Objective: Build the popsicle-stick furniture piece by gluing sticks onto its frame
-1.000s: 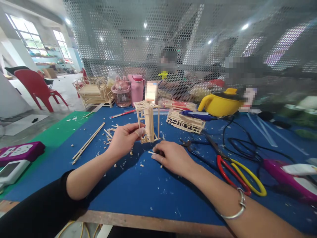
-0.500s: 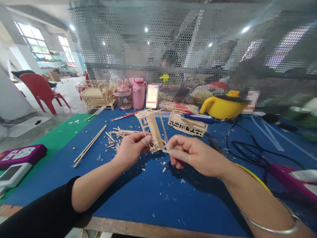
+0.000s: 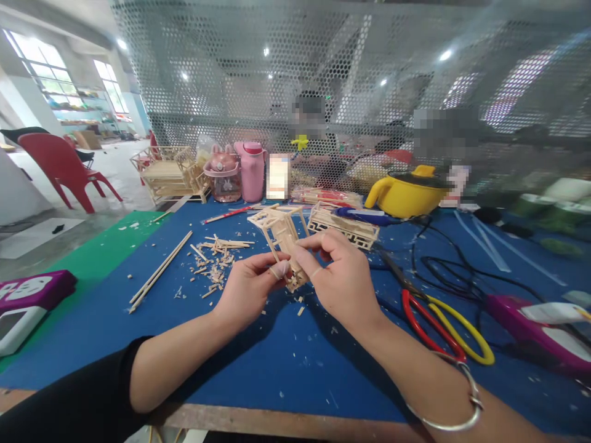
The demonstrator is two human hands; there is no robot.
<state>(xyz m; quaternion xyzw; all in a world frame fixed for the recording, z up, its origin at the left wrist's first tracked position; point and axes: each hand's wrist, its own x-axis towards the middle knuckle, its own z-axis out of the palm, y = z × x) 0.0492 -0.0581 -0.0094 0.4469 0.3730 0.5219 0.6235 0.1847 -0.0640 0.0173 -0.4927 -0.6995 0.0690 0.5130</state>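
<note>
A small frame model built of thin wooden sticks [image 3: 282, 226] is held tilted above the blue table mat. My left hand [image 3: 252, 286] pinches its lower left side, with white tape around a fingertip. From the other side my right hand [image 3: 339, 271] grips the same model, thumb and fingers closed on its right part, hiding that area. Short wood offcuts [image 3: 217, 261] lie on the mat left of the model. Behind my right hand rests a second stick-built piece [image 3: 355, 232] with a lattice side.
Red-and-yellow-handled scissors [image 3: 434, 326] lie right of my right forearm, near black cables. Two long sticks [image 3: 159, 272] lie at left. A yellow pot [image 3: 410, 195], pink flask [image 3: 252, 172], bottle [image 3: 225, 178] and lit phone [image 3: 277, 177] stand along the mesh screen. A larger stick model [image 3: 168, 175] stands back left.
My right hand has moved in from the model's lower right corner, up and left onto its right side. The scissors have come into fuller view, and the whole view has shifted slightly.
</note>
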